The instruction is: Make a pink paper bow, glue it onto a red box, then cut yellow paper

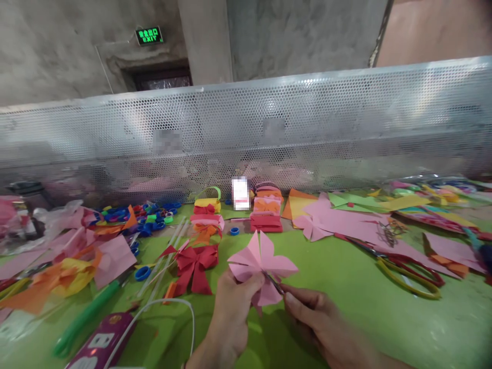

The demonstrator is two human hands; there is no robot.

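Observation:
A pink paper flower (pixel 251 259) with pointed petals is held up in front of me over the green table. My left hand (pixel 234 302) grips it near its centre, thumb pressed on the paper. From that centre a thin dark piece (pixel 273 283) slants down to my right hand (pixel 307 310), whose fingers are closed on its lower end; its kind is not clear. To the left of the flower lies a red paper bow (pixel 196 269).
Big scissors (pixel 409 277) with red and yellow handles lie at right, by pink sheets (pixel 357 225) and a bundle of thin wires (pixel 390 233). At left are a purple corded device (pixel 102 341), a green-handled tool (pixel 88 318) and blue rings (pixel 143 273). A perforated metal panel (pixel 230 123) stands behind.

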